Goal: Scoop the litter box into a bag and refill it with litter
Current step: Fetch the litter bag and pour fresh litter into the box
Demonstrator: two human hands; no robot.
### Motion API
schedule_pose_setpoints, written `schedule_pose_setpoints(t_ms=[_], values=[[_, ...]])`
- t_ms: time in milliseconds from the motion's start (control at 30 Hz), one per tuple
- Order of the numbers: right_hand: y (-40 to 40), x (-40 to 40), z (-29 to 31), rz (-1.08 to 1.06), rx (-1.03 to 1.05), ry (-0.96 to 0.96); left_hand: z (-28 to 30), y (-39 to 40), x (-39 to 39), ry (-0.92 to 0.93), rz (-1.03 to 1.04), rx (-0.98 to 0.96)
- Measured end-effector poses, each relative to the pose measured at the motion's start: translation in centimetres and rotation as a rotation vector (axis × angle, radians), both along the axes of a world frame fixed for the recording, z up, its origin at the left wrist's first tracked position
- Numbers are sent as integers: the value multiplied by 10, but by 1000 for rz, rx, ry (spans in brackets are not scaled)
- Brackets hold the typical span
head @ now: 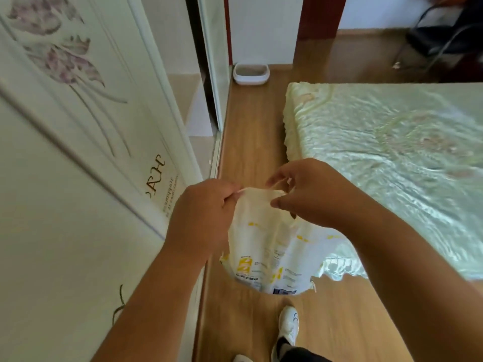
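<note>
A: Litter box (pixel 251 73) sits far down the wood floor (pixel 248 142), against the far wall by the sliding door frame (pixel 213 74). White plastic, rounded-rectangle tray, thick rolled rim, grey grainy fill inside.

B: Bag?

A: Bag (pixel 269 246) is near, centre, held up in front of the person. Thin crinkly white plastic film, yellow blocks and small dark print low on it, bottom edge ragged. It hangs well apart from the box.

B: Hands?

A: Left hand (pixel 203 212) is fisted, fingers curled on the bag's top left edge. Right hand (pixel 308 194) pinches the top right edge, thumb and fingers bent around a thin strip of the film. Mouth of the bag is stretched between them.

B: Around it?

A: Right side: bed (pixel 392 152) with a glossy pale green satin cover, quilted, embroidered swirls, scalloped edge hanging over the side. Left side: white panelled wardrobe door (pixel 65 126), smooth, printed purple flowers with long stems, gold lettering lower down. Near bottom: white sneaker (pixel 288 325) on the floor, dark trouser leg above it. Far right: dark metal-framed chair (pixel 439 35), blurry.
</note>
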State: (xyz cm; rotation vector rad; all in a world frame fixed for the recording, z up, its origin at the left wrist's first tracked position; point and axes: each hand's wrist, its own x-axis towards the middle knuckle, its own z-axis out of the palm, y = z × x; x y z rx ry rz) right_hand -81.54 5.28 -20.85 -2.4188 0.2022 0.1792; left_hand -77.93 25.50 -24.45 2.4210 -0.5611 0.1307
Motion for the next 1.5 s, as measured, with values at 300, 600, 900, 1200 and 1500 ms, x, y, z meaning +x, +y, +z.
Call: schedule_pose_setpoints(t_ms=[300,600,900,1200,1500], values=[[-73,12,-11,-52,-62,25,-13,-73,24,81,-63,-6],[-134,61,-2,-36,-84,-9,-2,-133,66,25,-39,-88],[-158,147,0,-82,-81,-1,-3,-161,156,36,-45,-71],[-157,260,-8,-155,-84,65,-16,-171,294,138,-141,-47],[-161,367,2,-259,-73,40,1,-176,419,77,-227,-19]])
